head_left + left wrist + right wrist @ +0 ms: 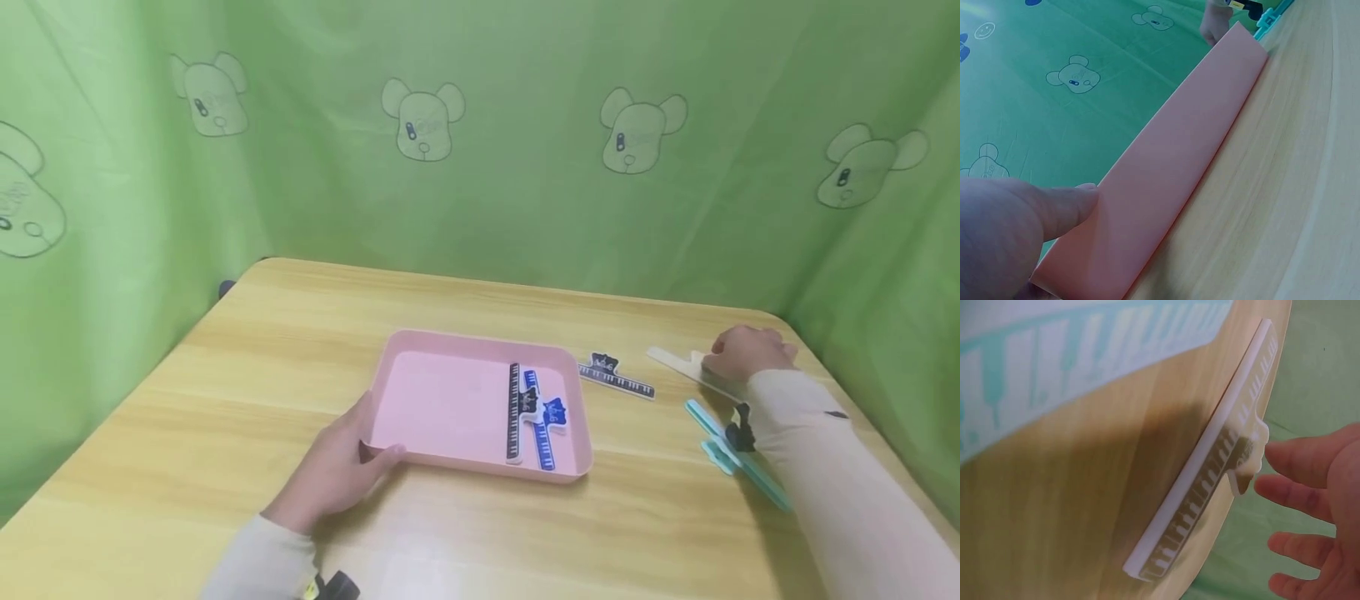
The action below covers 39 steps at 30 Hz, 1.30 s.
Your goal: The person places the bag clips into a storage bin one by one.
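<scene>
My left hand (337,462) grips the near left corner of a pink tray (450,342), its thumb (1069,209) against the front wall. In the tray's right part lie a black piano-key clip (513,417) and a blue one (544,446), side by side. At the table's far right, my right hand (746,354) is over a white clip (675,362). The right wrist view shows that clip's gold keyboard print (1191,509); thumb and forefinger are at the edge of its handle, the other fingers spread apart. Whether they touch it, I cannot tell.
Just right of the tray lies another black clip (618,381). A turquoise clip (738,454) lies partly under my right forearm. The wooden table (225,392) ends close beyond my right hand, where a green curtain (525,225) hangs.
</scene>
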Available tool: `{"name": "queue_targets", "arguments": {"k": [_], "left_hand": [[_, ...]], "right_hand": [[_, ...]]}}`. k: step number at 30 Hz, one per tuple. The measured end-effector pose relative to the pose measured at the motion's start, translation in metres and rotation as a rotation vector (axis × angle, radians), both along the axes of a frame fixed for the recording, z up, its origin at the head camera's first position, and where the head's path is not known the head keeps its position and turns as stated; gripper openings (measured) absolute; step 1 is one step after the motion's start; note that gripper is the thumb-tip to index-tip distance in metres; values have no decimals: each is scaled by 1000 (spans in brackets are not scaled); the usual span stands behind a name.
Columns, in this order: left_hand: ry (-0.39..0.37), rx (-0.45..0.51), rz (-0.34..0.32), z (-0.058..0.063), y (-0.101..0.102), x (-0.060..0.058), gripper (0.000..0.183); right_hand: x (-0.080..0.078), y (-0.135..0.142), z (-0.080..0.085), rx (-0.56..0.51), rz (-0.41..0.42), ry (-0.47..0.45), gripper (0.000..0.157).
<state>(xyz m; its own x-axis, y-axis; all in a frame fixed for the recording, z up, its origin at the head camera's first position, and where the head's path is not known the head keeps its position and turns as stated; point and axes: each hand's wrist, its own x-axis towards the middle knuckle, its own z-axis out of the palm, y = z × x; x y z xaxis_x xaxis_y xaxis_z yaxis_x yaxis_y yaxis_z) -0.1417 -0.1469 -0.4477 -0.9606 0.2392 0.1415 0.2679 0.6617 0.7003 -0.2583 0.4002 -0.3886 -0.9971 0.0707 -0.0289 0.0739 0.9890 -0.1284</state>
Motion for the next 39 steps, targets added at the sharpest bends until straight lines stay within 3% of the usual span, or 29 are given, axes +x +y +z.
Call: {"name": "queue_targets", "arguments": {"k": [12, 20, 31, 39], "left_hand": [[-4, -19, 15, 1, 1, 3, 73], [-18, -20, 16, 2, 0, 4, 76], [1, 2, -8, 5, 2, -1, 70], [-15, -3, 2, 7, 0, 1, 72]], "right_hand": [[-2, 7, -7, 32, -22, -91, 42], [-1, 7, -6, 35, -3, -16, 36], [13, 12, -1, 47, 26, 59, 51], [14, 7, 0, 9, 31, 119, 45]]}}
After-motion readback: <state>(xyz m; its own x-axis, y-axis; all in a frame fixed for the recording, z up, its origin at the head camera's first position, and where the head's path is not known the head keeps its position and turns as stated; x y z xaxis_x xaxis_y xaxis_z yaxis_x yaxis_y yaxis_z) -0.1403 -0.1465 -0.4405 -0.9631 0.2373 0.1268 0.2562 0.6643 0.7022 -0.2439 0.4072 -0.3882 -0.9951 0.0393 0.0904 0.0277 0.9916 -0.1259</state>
